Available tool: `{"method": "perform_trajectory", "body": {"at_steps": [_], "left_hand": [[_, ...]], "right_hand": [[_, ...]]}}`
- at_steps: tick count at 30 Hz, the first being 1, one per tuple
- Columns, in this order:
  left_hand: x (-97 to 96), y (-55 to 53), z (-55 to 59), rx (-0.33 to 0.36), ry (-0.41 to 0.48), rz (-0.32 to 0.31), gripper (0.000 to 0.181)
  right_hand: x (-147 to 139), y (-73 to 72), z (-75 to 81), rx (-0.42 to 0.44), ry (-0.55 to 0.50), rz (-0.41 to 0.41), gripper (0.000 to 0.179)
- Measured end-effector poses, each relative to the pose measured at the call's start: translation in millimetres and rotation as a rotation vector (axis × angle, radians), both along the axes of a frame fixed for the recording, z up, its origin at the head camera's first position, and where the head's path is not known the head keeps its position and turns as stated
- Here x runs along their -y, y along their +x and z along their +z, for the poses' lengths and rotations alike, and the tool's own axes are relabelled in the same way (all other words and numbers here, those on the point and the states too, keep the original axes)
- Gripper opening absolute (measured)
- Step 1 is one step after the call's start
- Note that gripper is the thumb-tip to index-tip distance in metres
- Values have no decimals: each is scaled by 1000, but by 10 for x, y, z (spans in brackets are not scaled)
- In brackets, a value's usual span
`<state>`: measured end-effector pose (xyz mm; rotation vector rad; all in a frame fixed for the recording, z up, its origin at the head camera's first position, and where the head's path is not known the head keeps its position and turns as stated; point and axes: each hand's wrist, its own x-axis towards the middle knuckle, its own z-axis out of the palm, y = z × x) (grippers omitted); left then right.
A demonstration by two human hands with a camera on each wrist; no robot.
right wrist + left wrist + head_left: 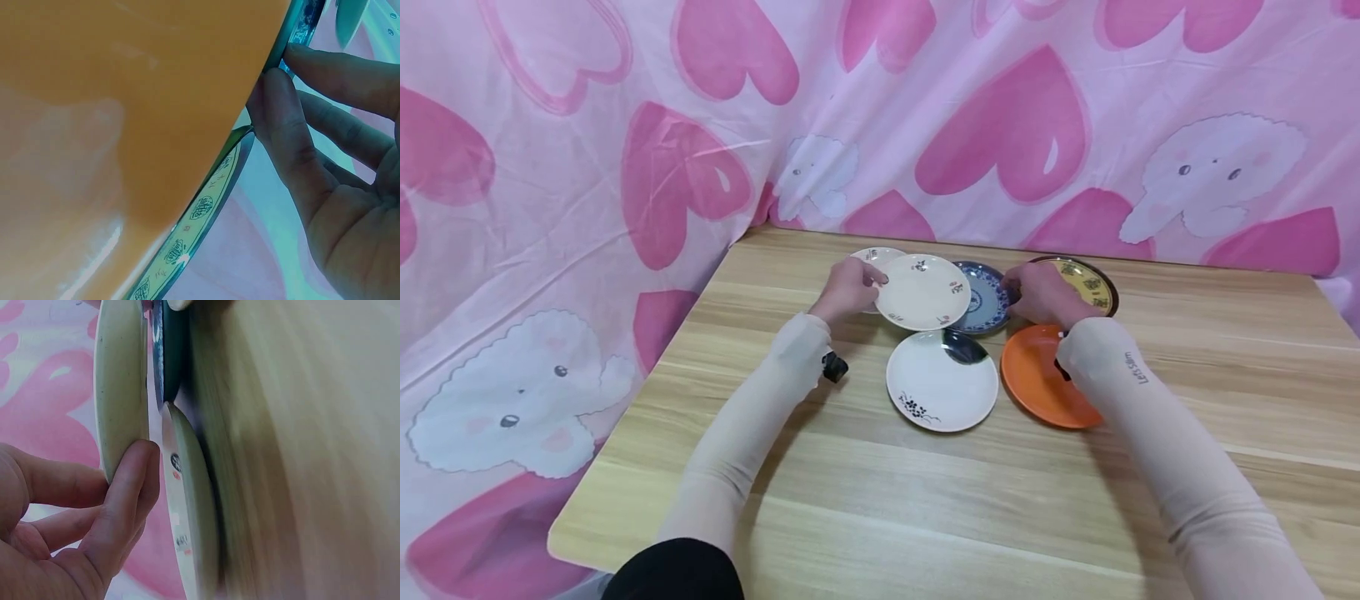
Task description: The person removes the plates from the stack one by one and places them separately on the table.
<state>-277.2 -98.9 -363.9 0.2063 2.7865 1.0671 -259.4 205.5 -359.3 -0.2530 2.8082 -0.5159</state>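
My left hand (848, 289) pinches the left edge of a cream plate (919, 293) with small flower motifs. In the left wrist view that plate (122, 381) is held up off the table, thumb on one face and fingers on the other. Partly under it lies a similar patterned plate (872, 253). My right hand (1047, 293) pinches the right rim of a blue patterned plate (979, 293), whose left part is hidden behind the cream plate. The right wrist view shows the blue plate's rim (306, 22) between thumb and fingers.
A white plate (943, 387) with a black patch lies in front, beside an orange plate (1037, 375) under my right wrist. A yellow plate (1082, 279) with a dark rim sits behind my right hand. The wooden table (880, 500) meets a pink heart-patterned curtain (1000, 125).
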Motion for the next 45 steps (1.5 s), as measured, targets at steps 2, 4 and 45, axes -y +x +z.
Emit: {"method": "perform_trajectory", "body": {"at_steps": [2, 4, 45], "left_hand": [[60, 12, -3, 19, 3, 2, 35], [109, 20, -4, 35, 10, 10, 35], [1194, 478, -49, 124, 6, -14, 31]], "right_hand": [[-2, 0, 4, 0, 6, -1, 46], [-6, -1, 8, -4, 10, 3, 47], [-55, 45, 44, -11, 5, 39, 49]]}}
